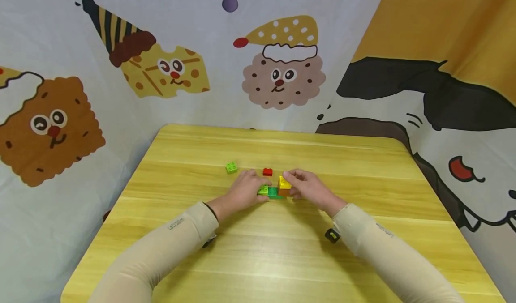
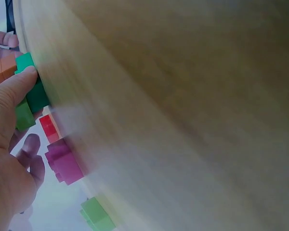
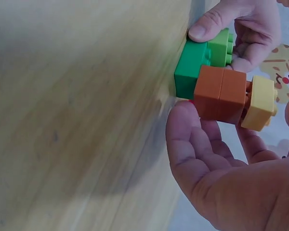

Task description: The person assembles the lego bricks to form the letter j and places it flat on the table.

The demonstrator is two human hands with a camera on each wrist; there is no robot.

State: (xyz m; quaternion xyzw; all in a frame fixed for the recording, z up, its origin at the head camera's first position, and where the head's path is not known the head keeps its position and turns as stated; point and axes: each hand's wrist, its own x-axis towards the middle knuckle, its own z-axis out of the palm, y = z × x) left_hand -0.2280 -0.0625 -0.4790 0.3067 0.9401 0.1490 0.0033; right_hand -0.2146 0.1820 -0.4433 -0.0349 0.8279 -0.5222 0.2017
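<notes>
The left hand (image 1: pixel 247 189) had its grip closed on a dark green rectangular plastic brick (image 3: pixel 190 70) and the light green studded plastic brick (image 3: pixel 219 50) on top of it, the thumb pressing the dark green side and the fingers curving round behind. The right hand (image 1: pixel 312 189) had its grip partly closed, the fingers bent round the outer side of an orange-brown plastic block (image 3: pixel 219 94) with a seam across it; one finger touched it near its join with the yellow plastic brick (image 3: pixel 261 103) on top, though how firmly could not be told. The yellow brick sat slightly tilted, a gap showing beneath it. The orange-brown block stood at the right end of the dark green brick, between the two hands; whether it was fully seated was unclear. Beyond the hands, on the wood-grained surface (image 1: pixel 262 249), lay a small red plastic brick (image 1: pixel 268 172), a magenta plastic brick (image 2: pixel 65 163) beside it, and a lime green plastic brick (image 1: pixel 231 168) farther left.
</notes>
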